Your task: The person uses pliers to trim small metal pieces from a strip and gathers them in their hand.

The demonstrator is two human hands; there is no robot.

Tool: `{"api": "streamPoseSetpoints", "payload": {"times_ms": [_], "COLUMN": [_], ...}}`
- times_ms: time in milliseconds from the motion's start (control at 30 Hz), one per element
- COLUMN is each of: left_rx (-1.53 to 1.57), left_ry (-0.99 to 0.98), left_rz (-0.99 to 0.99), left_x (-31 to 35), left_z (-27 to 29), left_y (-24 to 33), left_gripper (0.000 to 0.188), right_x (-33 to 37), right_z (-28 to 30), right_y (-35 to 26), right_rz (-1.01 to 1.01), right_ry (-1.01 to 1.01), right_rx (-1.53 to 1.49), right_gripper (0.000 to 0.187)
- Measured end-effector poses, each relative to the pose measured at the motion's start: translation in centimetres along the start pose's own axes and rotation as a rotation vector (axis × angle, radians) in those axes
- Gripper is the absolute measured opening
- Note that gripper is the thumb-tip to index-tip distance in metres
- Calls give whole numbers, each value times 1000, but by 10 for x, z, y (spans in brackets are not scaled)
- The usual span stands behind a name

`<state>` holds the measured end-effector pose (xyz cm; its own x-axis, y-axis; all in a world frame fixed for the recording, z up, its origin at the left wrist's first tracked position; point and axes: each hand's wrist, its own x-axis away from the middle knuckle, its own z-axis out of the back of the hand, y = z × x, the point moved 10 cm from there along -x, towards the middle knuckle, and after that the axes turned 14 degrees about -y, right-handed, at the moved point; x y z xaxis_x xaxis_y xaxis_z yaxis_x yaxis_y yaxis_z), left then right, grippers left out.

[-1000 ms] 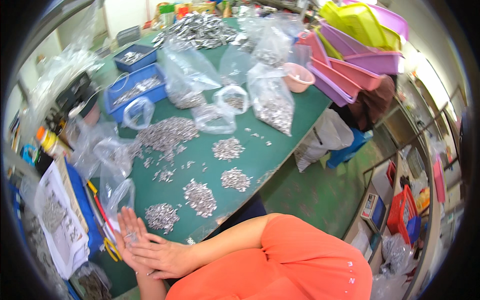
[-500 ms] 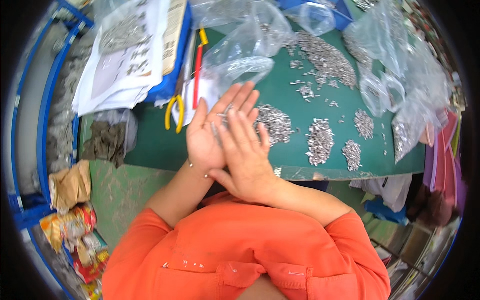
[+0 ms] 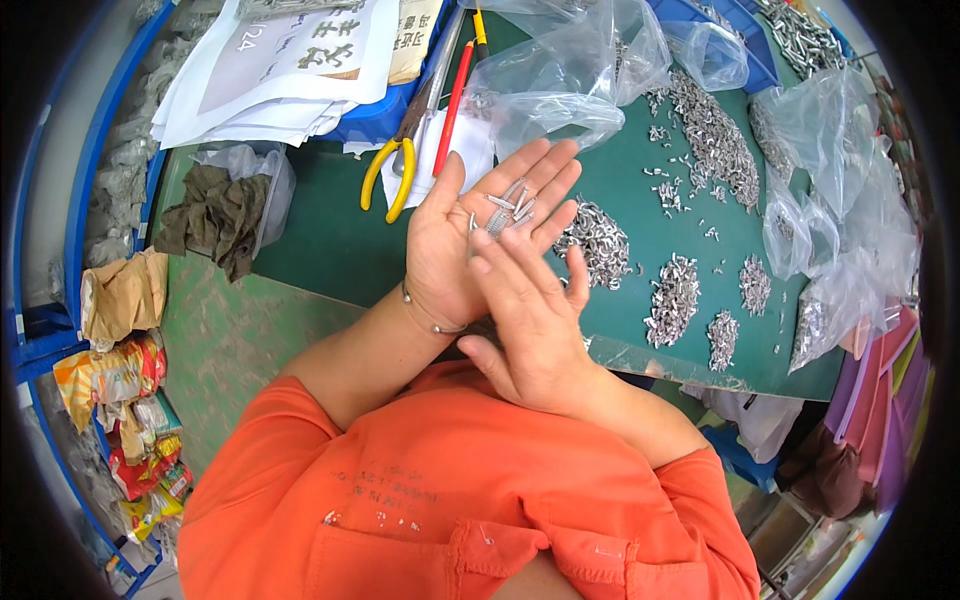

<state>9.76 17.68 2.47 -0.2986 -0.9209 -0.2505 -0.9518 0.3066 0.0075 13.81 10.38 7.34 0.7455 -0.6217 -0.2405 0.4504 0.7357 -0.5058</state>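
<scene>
My left hand (image 3: 440,235) is turned palm up, fingers stretched out, and carries several small silvery springs (image 3: 497,222) on its palm and lower fingers. Across that palm lies my right hand (image 3: 535,330), its fingers extended and slightly apart, the fingertips at the springs; I see nothing gripped in it. A thin bracelet (image 3: 433,326) circles my left wrist. Just right of the hands, a heap of small silvery metal pieces (image 3: 598,245) rests on the green table (image 3: 320,225). Left of them are yellow-handled scissors (image 3: 390,175) and a red stick-like tool (image 3: 455,110).
More metal-piece piles (image 3: 673,300) spread to the right, with clear plastic bags (image 3: 840,210) beyond. Papers (image 3: 290,80) overlie a blue bin (image 3: 375,118) at the far left. A brown cloth (image 3: 215,210) hangs at the table's left edge; blue shelving (image 3: 85,170) stands further left.
The view has shifted, so the table's things sit differently in it. My right fingers have drawn back toward the wrist, and more springs show on my left palm.
</scene>
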Motion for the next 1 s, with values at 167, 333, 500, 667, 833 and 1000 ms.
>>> {"api": "streamPoseSetpoints", "payload": {"times_ms": [167,333,500,667,833,1000], "left_rx": [87,23,-52,15,35,115], "left_ry": [18,61,67,46,26,20], "left_rz": [-23,-17,44,25,13,-15], "left_x": [1,1,1,2,2,3], "left_z": [3,3,0,2,1,0], "left_y": [0,0,-3,-3,-1,0], "left_gripper": [71,75,78,78,79,79], "right_x": [0,-15,-33,-31,-27,-15], "right_z": [48,70,61,57,62,76], "right_y": [27,36,38,42,36,48], "right_rz": [-156,-109,-134,-96,-65,-114], "right_ry": [169,273,206,228,226,327], "right_rx": [82,141,133,54,4,0], "right_gripper": [56,49,35,30,32,33]}}
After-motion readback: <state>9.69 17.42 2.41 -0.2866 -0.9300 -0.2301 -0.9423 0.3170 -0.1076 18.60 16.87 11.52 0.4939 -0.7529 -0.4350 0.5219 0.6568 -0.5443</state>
